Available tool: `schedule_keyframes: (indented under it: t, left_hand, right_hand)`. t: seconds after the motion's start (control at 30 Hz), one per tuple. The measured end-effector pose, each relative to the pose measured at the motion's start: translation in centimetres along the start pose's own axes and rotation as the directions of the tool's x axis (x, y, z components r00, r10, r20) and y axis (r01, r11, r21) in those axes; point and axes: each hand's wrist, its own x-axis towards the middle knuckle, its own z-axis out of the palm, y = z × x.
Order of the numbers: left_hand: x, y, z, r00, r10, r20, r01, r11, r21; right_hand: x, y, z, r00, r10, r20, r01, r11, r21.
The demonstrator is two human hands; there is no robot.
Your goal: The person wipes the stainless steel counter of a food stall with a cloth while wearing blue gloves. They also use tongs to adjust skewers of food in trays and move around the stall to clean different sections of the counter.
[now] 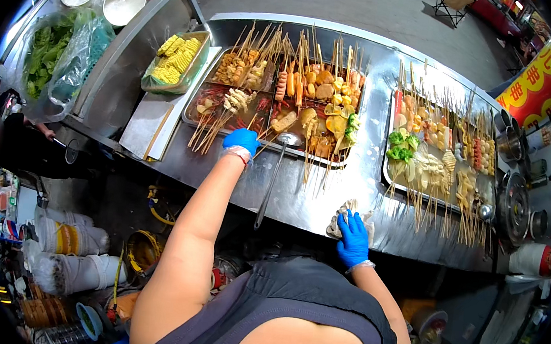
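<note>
My left hand (241, 142), in a blue glove, is at the front rim of a divided metal tray (192, 114) of skewered food in broth. Thin skewer sticks (265, 132) show beside its fingers; its grip is hidden. My right hand (354, 240), also blue-gloved, holds a crumpled greyish cloth (339, 223) against the steel counter (297, 199). Between my hands lies a long-handled ladle (269, 186), its bowl at the tray's front rim. Sausages, broccoli and noodle-like pieces on sticks fill the tray, with several sticks overhanging its front.
A second tray of skewers (435, 162) stands right, near a round metal lid (513, 207) and pots. Left are a container of yellow noodle blocks (179, 61), a white board (146, 120) and bagged leafy greens (48, 53). Buckets (77, 272) stand below left; a person (34, 144) holds a strainer.
</note>
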Motion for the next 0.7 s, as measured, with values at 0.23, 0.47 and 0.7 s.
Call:
schedule_keyframes:
  t: [0.23, 0.47, 0.7]
  left_hand:
    - [1.1, -0.3, 1.4, 0.973, -0.162, 0.166, 0.171, 0.984, -0.042]
    - [2.3, -1.5, 4.1, 0.971, 0.085, 0.223, -0.05, 0.986, -0.16]
    - [0.6, -1.2, 4.5, 0.992, -0.12, 0.034, 0.122, 0.881, -0.458]
  right_hand:
    - [0.1, -0.3, -0.2, 1.0, 0.0, -0.003, 0.0, 1.0, -0.021]
    - [0.0, -0.2, 0.0, 1.0, -0.01, -0.005, 0.01, 0.999, -0.036]
    - [0.1, -0.6, -0.4, 1.0, 0.012, 0.012, -0.011, 0.999, -0.038]
